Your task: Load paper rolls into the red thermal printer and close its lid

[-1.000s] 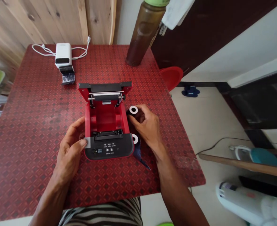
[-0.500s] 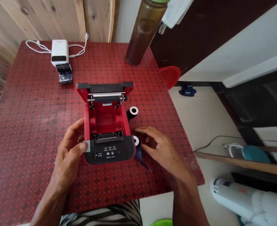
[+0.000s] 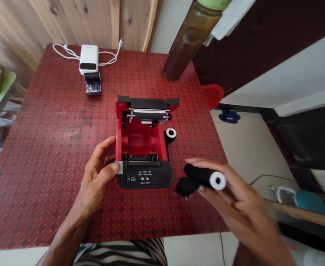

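A red and black label printer (image 3: 144, 175) stands on the table with its lid (image 3: 148, 105) raised and its red inner bay (image 3: 140, 140) showing. My left hand (image 3: 97, 175) grips its front left corner, thumb on a grey tab (image 3: 119, 167) and fingers along the side. To the right of the printer, my right hand (image 3: 234, 192) holds a roll of black ribbon (image 3: 199, 174) with a white core, just above the table. A loose black stretch of ribbon (image 3: 187, 186) hangs from it. A second black roll (image 3: 170, 134) with a white end lies against the printer's right side.
At the back left of the red patterned table (image 3: 68, 147) sits a white power bank (image 3: 89, 59) with a white cable, a folded black strip (image 3: 93, 84) before it. A tall brown bottle (image 3: 186, 40) stands at the back right. Beyond the right edge is a red stool (image 3: 212, 96).
My right hand has picked up the near ribbon roll and moved it right, away from the printer. My left hand keeps its grip. The camera view has shifted left.
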`<state>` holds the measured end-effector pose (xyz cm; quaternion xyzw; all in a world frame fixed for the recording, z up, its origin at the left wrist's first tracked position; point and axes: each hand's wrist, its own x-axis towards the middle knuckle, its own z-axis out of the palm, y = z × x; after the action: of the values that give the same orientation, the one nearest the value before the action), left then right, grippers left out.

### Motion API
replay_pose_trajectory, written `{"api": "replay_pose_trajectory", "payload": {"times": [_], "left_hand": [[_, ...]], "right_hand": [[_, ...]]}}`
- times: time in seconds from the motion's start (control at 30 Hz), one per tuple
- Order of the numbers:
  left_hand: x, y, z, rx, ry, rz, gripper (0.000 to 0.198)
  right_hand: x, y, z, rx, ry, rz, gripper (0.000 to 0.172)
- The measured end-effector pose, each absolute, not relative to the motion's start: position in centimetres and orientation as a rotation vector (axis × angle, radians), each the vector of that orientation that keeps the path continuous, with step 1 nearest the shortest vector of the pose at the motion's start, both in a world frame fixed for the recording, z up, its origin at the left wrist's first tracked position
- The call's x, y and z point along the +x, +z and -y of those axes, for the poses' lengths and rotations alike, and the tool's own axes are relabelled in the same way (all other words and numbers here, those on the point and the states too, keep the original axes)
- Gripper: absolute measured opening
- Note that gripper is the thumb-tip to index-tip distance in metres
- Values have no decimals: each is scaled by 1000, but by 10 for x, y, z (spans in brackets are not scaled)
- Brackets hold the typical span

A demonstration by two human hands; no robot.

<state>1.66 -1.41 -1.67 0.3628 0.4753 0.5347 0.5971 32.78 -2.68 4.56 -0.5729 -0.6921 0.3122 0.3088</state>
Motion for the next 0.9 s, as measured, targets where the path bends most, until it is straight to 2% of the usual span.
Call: {"api": "replay_pose_trajectory", "payload": {"times": [0.17, 0.27, 0.33, 0.5, 0.63, 0.9], "left_hand": [[17, -16, 12, 885, 1225, -1126, 54], [18, -11, 10, 910, 1214, -1142, 58], [18, -8, 9, 914, 1205, -1157, 59], [19, -3, 8, 892, 1191, -1148, 60], [20, 1, 9, 860, 1162, -1165, 63], [21, 3, 9, 822, 1154, -1173, 62]], "right_hand": [[284, 86, -11, -1336, 485, 2303, 35], [244, 83, -39, -1191, 282, 2500, 19], [224, 76, -50, -1226, 224, 2633, 20], [210, 63, -61, -1433, 260, 2729, 28], [213, 61, -67, -1379, 370, 2750, 27], [217, 59, -63, -1357, 293, 2784, 25]]}}
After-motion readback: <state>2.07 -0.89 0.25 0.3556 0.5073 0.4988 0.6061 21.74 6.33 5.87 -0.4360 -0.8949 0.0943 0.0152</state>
